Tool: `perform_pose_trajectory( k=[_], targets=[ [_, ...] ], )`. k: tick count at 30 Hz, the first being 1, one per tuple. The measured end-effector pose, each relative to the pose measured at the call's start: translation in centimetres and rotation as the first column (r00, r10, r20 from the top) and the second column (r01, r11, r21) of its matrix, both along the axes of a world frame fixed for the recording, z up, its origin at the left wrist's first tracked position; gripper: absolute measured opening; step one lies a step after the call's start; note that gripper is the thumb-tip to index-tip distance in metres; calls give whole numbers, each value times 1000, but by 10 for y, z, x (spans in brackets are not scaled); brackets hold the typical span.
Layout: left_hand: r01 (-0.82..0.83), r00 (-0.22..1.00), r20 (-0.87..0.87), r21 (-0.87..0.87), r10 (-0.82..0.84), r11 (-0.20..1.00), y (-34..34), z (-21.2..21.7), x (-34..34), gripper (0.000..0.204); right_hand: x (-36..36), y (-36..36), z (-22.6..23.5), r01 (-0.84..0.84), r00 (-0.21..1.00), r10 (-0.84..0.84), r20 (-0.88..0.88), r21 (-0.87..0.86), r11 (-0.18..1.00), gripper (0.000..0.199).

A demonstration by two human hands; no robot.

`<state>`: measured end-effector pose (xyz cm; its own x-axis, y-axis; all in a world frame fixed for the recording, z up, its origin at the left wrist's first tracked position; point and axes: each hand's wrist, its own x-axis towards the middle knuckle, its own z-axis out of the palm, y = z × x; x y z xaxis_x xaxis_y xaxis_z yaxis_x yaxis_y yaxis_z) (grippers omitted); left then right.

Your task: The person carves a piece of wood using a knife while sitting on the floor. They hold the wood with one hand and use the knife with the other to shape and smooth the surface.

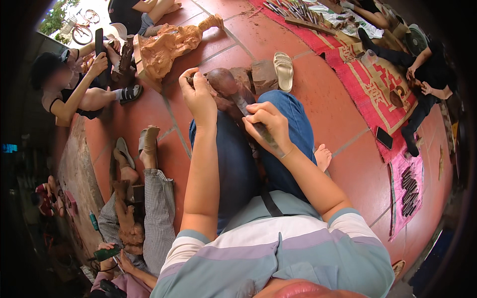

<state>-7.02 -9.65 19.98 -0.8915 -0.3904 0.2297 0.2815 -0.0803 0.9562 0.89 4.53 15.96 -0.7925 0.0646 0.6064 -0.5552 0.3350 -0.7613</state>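
Between my knees stands a dark brown wood carving (222, 81) with a smooth, rounded top. My left hand (202, 97) is closed on its left side, the thumb uppermost; the fingertips are partly hidden. In my right hand (270, 121) I grip a long, flat grey tool (240, 102), perhaps a file or scraper. Its far end lies against the carving's right side, and its near end runs back under my palm toward the wrist. The carving's lower part is hidden by my hands and legs.
Wooden blocks (264, 77) and a beige sandal (283, 72) lie beyond my knees. A large orange-brown carving (171, 44) is at the far left. People sit working on both sides. On the right, a red mat (365, 84) bears a phone (383, 138); several chisels (303, 15) lie farther back.
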Motion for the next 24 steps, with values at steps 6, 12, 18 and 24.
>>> perform_pose_trajectory(
  k=[6,12,18,24],
  targets=[
    [67,997,-47,189,-59,980,-1,-13,10,38,-2,44,21,-50,951,183,248,-462,885,11],
    [91,994,-67,112,-84,990,28,-29,39,53,17,83,21,97,923,229,310,-762,641,24],
    [-63,998,4,51,63,997,45,-53,46,26,42,108,45,57,964,173,202,-794,606,37],
    [-144,989,74,208,131,967,36,-39,64,23,71,124,62,-20,990,122,77,-767,642,45]
  ],
)
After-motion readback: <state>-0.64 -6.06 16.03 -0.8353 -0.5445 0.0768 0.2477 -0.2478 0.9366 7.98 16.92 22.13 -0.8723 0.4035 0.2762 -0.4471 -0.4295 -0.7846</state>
